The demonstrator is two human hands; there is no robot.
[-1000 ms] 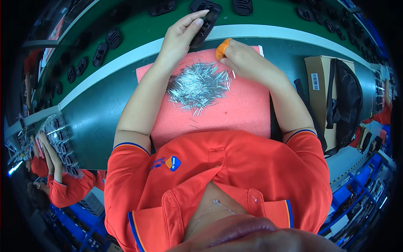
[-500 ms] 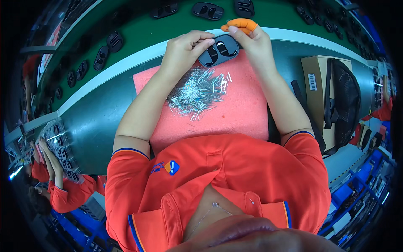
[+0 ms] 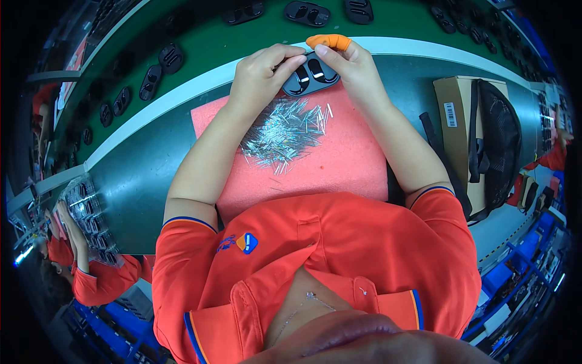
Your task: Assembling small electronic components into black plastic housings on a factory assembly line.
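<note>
Black part [image 3: 310, 87] is pinched at its left end by the left hand [image 3: 259, 74], at the far edge of the foam [image 3: 345, 151]. Pins [image 3: 280, 130] lie heaped on the foam. The right hand [image 3: 359, 74], with an orange finger cover [image 3: 330, 42], has thumb and finger close together by the part's far edge; their grip I cannot tell.
</note>
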